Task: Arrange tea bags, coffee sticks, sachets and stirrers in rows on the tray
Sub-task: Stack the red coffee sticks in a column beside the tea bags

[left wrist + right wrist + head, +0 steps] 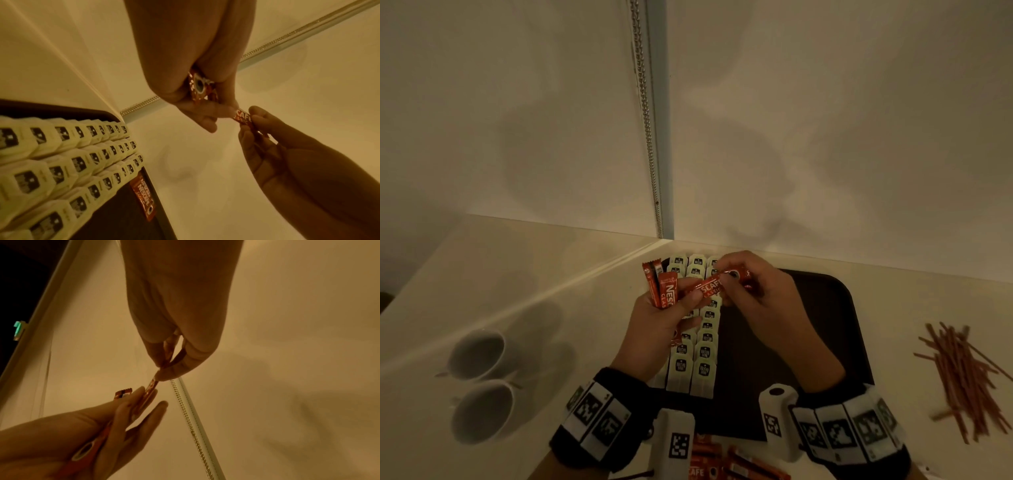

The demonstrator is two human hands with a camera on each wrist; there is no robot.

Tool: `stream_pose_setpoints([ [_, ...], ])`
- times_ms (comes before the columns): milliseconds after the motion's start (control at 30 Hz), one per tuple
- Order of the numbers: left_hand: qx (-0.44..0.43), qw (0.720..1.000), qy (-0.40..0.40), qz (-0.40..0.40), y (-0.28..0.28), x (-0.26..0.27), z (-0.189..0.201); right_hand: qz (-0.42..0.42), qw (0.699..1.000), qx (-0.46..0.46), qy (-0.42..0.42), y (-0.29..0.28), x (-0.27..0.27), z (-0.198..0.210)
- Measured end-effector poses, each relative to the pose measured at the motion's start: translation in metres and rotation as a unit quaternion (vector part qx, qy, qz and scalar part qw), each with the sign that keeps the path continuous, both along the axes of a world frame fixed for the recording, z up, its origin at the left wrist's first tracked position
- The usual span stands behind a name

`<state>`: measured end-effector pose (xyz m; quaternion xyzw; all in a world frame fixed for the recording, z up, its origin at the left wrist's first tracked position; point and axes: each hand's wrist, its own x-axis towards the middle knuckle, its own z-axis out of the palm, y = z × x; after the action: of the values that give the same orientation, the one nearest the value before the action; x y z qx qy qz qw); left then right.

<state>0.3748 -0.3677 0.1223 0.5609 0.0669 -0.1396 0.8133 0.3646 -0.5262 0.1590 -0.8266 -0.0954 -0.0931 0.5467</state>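
Over the dark tray (825, 325), my left hand (681, 305) grips a small bundle of red coffee sticks (662, 291). My right hand (727, 275) pinches one coffee stick (710, 287) that still lies across the left thumb. The left wrist view shows the bundle (200, 86) in the left hand (205, 113) and the right hand (249, 120) on the single stick (242, 118). The right hand (164, 369) also pinches that stick (152, 385) in its own wrist view. Several cream tea bags (702, 359) fill three rows on the tray's left side. One coffee stick (144, 194) lies beside them.
A loose pile of brown stirrers (962, 377) lies on the counter right of the tray. Two white cups (479, 353) stand at the left. More coffee sticks (726, 462) lie at the counter's near edge. The wall corner is just behind the tray.
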Motion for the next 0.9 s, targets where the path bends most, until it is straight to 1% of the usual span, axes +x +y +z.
stream_pose_setpoints([
  [67, -0.043, 0.999, 0.001, 0.0, -0.002, 0.0, 0.003, -0.009, 0.999, -0.03, -0.029, 0.001, 0.0, 0.0],
  [133, -0.073, 0.997, -0.002, 0.008, -0.003, 0.0, 0.005, -0.002, 0.998, -0.041, -0.043, 0.003, -0.001, 0.002],
  [233, -0.076, 0.997, -0.016, 0.021, -0.002, 0.0, 0.007, -0.004, 1.0, -0.009, -0.012, 0.002, -0.001, 0.007],
  [433, -0.026, 0.999, -0.039, 0.026, 0.006, 0.006, 0.013, -0.008, 0.993, 0.08, 0.089, -0.011, 0.002, 0.002],
  [533, -0.02, 0.999, -0.045, 0.024, 0.009, 0.011, 0.016, -0.012, 0.984, 0.12, 0.134, -0.014, 0.002, -0.002],
  [667, 0.016, 0.999, -0.038, 0.005, 0.009, 0.014, 0.018, -0.003, 0.98, 0.123, 0.156, -0.02, 0.003, -0.005],
  [733, 0.045, 0.999, -0.023, 0.001, 0.009, 0.013, 0.02, -0.023, 0.978, 0.132, 0.158, -0.026, 0.006, -0.006],
  [800, 0.085, 0.996, 0.0, 0.014, 0.011, 0.013, 0.019, -0.065, 0.972, 0.154, 0.164, -0.04, 0.012, -0.013],
  [833, 0.098, 0.995, 0.01, 0.023, 0.013, 0.013, 0.018, -0.088, 0.97, 0.153, 0.168, -0.048, 0.016, -0.019],
  [900, 0.101, 0.994, 0.033, 0.033, 0.017, 0.015, 0.014, -0.133, 0.968, 0.121, 0.176, -0.067, 0.026, -0.038],
])
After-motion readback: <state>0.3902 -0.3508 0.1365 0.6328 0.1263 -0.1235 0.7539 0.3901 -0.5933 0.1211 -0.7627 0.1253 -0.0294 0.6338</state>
